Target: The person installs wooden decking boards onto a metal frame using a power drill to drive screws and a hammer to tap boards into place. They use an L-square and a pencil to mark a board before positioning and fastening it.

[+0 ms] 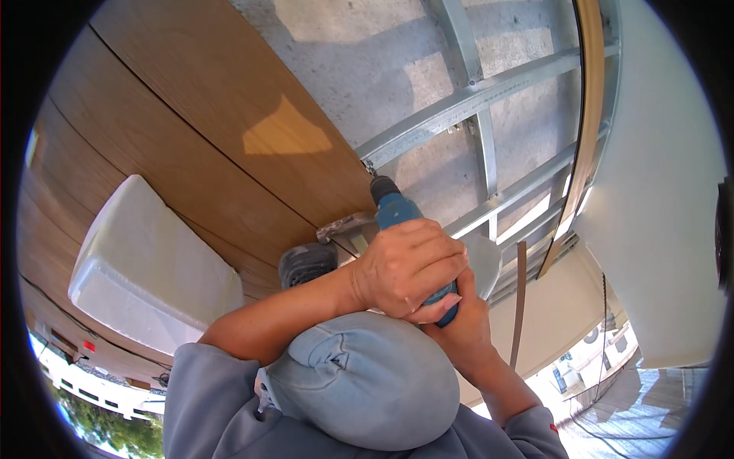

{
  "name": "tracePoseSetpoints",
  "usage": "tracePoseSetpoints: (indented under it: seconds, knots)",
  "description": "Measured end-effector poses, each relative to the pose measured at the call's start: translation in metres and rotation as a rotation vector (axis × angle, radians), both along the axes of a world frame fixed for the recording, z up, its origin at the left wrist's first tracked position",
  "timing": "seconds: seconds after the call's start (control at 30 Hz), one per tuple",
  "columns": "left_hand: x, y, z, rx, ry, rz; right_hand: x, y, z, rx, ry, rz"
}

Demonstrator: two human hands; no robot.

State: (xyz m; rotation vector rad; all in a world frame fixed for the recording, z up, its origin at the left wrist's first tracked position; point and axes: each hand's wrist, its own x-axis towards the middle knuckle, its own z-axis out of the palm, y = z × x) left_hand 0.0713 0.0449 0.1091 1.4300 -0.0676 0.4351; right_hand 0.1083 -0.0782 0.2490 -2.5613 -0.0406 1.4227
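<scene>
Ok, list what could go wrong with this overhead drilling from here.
1. The drill tip meets the wood panel right at its edge beside a metal rail; it may skid off or split the edge.
2. The left hand and right hand stack on one grip, so a sudden twist could wrench both wrists.
3. Dust likely falls straight onto the cap and face below.

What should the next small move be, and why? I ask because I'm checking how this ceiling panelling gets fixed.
Probably press the blue drill straight along its own axis. Both the left hand and the right hand grip it, and its tip sits right where the wood panel edge meets the metal rail, so a sideways push could make it slip.
</scene>
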Motion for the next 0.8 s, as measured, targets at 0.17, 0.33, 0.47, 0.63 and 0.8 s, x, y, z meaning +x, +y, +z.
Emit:
tracePoseSetpoints:
  seconds: [0.17,0.33,0.47,0.63,0.8]
  knots:
    - [0.003,-0.001,0.000,-0.003,0.004,0.022,0.007,0.000,0.001,-0.022,0.034,0.026]
    - [0.007,-0.002,-0.002,0.013,-0.006,0.028,0.009,-0.003,-0.003,0.018,-0.021,0.076]
    - [0.007,-0.005,-0.003,0.025,-0.016,0.033,0.011,-0.006,-0.004,0.023,-0.016,0.094]
    - [0.009,-0.005,-0.001,0.027,0.010,0.020,0.014,-0.009,-0.004,0.033,-0.033,0.119]
    - [0.011,-0.009,-0.004,0.045,-0.019,0.037,0.017,-0.009,-0.006,0.023,-0.038,0.140]
